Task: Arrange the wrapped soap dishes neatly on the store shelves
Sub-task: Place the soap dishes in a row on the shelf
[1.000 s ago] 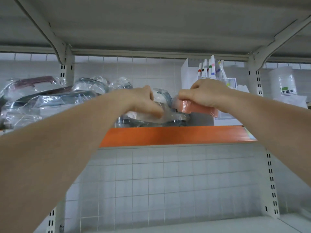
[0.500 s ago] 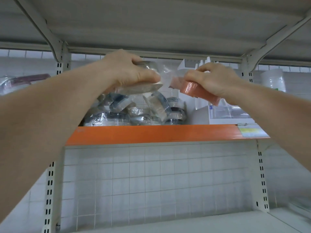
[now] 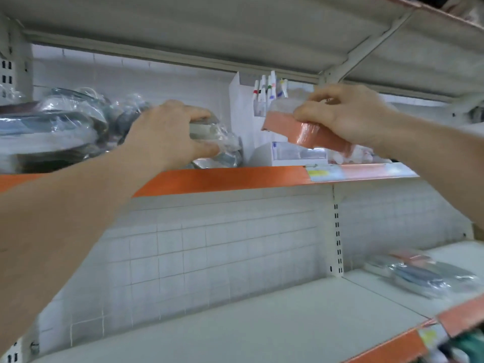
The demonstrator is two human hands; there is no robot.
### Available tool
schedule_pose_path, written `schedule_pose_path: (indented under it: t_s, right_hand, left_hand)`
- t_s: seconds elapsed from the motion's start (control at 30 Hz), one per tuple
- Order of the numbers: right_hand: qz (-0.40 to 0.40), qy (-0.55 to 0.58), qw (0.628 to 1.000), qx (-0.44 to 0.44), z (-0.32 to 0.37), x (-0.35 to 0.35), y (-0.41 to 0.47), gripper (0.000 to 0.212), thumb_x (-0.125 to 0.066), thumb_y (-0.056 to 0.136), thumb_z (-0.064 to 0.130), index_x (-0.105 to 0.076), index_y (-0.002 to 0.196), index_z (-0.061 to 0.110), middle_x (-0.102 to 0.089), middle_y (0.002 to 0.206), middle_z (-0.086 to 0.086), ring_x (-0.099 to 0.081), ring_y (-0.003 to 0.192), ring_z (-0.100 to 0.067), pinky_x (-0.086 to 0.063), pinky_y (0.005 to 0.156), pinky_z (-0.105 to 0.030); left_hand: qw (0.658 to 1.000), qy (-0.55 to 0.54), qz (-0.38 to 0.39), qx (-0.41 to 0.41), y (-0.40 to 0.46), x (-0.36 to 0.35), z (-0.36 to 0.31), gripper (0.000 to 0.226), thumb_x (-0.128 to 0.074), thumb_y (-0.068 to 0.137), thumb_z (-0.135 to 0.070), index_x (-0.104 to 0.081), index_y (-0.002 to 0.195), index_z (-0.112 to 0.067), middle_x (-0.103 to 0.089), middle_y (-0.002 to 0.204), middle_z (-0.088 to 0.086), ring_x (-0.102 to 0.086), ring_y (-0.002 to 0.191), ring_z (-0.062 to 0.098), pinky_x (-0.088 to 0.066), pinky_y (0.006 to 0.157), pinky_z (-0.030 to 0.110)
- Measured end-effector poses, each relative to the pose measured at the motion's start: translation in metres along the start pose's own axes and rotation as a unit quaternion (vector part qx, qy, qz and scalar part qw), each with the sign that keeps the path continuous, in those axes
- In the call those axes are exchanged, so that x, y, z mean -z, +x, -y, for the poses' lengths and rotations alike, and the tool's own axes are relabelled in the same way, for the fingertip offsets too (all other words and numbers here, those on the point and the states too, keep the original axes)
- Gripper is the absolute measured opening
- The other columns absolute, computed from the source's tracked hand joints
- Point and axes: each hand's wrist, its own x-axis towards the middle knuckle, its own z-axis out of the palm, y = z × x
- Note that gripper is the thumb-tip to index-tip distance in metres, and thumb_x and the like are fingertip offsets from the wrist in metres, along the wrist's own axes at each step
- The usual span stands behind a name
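Two wrapped dishes gripped: right hand (image 3: 348,113) pinches orange soap dish (image 3: 303,132), long axis tilted down-right; left hand (image 3: 167,132) clutches grey soap dish (image 3: 203,128), lying level.

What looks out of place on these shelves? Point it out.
The wrapped soap dishes at the left of the orange-edged upper shelf lie in a jumbled heap, not in rows. More wrapped dishes lie loose on the lower shelf at right. Both hands hold dishes not yet placed.
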Motion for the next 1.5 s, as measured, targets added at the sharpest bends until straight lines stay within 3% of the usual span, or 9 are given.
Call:
schedule_pose_path:
  t_s: [0.27,0.37,0.43,0.63,0.8,0.97,1.1,1.27,1.5]
  right_hand:
    - [-0.014,-0.055,0.998,-0.032,-0.025,0.057,-0.025,0.038,-0.062,0.071,0.057,-0.060,0.105,0.040,-0.059,0.116,0.001,-0.057,0.096,-0.023,-0.045,0.064,-0.028]
    - [-0.026,-0.081,0.995,-0.051,-0.036,0.082,-0.038,0.045,-0.060,0.062,0.064,-0.058,0.101,0.043,-0.059,0.117,-0.001,-0.058,0.100,-0.028,-0.053,0.078,-0.041]
    - [-0.030,-0.089,0.993,-0.065,-0.047,0.097,-0.046,0.040,-0.061,0.065,0.062,-0.055,0.100,0.044,-0.058,0.115,0.001,-0.057,0.100,-0.026,-0.051,0.082,-0.040]
    - [-0.066,-0.107,0.984,-0.128,-0.110,0.139,-0.076,0.030,-0.065,0.075,0.052,-0.057,0.102,0.041,-0.060,0.106,0.005,-0.057,0.080,-0.015,-0.045,0.060,-0.026]
    - [-0.084,-0.111,0.973,-0.185,-0.200,0.169,-0.087,0.034,-0.061,0.080,0.049,-0.060,0.112,0.039,-0.063,0.104,0.008,-0.060,0.076,-0.013,-0.047,0.061,-0.023]
    - [-0.012,-0.167,0.955,-0.245,-0.341,0.172,-0.075,0.051,-0.060,0.081,0.055,-0.054,0.126,0.031,-0.061,0.112,-0.003,-0.062,0.072,-0.018,-0.049,0.057,-0.024]
    - [0.079,-0.218,0.932,-0.279,-0.474,0.149,-0.057,0.057,-0.062,0.080,0.049,-0.053,0.128,0.021,-0.058,0.126,-0.008,-0.056,0.108,-0.025,-0.043,0.083,-0.028]
    - [0.203,-0.244,0.923,-0.217,-0.599,0.096,-0.043,0.075,-0.053,0.069,0.066,-0.043,0.135,0.032,-0.041,0.141,0.001,-0.044,0.122,-0.028,-0.038,0.101,-0.032]
    - [0.184,-0.220,0.931,-0.225,-0.702,0.073,0.012,0.073,-0.047,0.074,0.067,-0.039,0.139,0.036,-0.037,0.144,-0.002,-0.028,0.134,-0.025,-0.032,0.108,-0.037]
  left_hand:
    - [0.987,-0.138,-0.058,-0.059,-0.007,-0.018,-0.055,0.073,-0.058,0.065,-0.067,-0.052,0.130,-0.036,-0.044,0.140,-0.006,-0.042,0.128,0.019,-0.030,0.106,0.031]
    - [0.968,-0.216,-0.056,-0.116,-0.007,-0.023,-0.091,0.069,-0.066,0.068,-0.064,-0.052,0.129,-0.037,-0.047,0.137,-0.012,-0.043,0.125,0.008,-0.028,0.102,0.021]
    - [0.956,-0.257,-0.047,-0.136,-0.009,-0.031,-0.113,0.071,-0.065,0.065,-0.065,-0.052,0.130,-0.037,-0.049,0.135,-0.011,-0.044,0.124,0.007,-0.030,0.103,0.022]
    - [0.933,-0.314,-0.020,-0.175,-0.024,-0.069,-0.180,0.079,-0.054,0.056,-0.072,-0.051,0.129,-0.041,-0.043,0.141,-0.006,-0.040,0.129,0.009,-0.024,0.102,0.020]
    - [0.918,-0.338,0.026,-0.204,-0.038,-0.127,-0.246,0.080,-0.050,0.055,-0.074,-0.053,0.128,-0.041,-0.043,0.139,-0.012,-0.044,0.122,0.007,-0.028,0.096,0.017]
    - [0.929,-0.310,0.136,-0.150,-0.035,-0.231,-0.324,0.070,-0.065,0.062,-0.066,-0.049,0.128,-0.047,-0.035,0.146,-0.014,-0.042,0.129,0.013,-0.033,0.103,0.028]
    - [0.925,-0.295,0.225,-0.078,-0.034,-0.344,-0.397,0.065,-0.067,0.074,-0.056,-0.043,0.133,-0.046,-0.028,0.151,-0.009,-0.031,0.136,0.017,-0.028,0.107,0.029]
    - [0.914,-0.268,0.306,0.006,-0.045,-0.464,-0.471,0.068,-0.061,0.079,-0.057,-0.036,0.140,-0.040,-0.021,0.154,-0.006,-0.024,0.139,0.019,-0.027,0.109,0.031]
    - [0.934,-0.252,0.245,0.070,-0.017,-0.558,-0.533,0.080,-0.049,0.068,-0.063,-0.049,0.128,-0.010,-0.035,0.135,0.013,-0.037,0.125,0.035,-0.034,0.102,0.038]
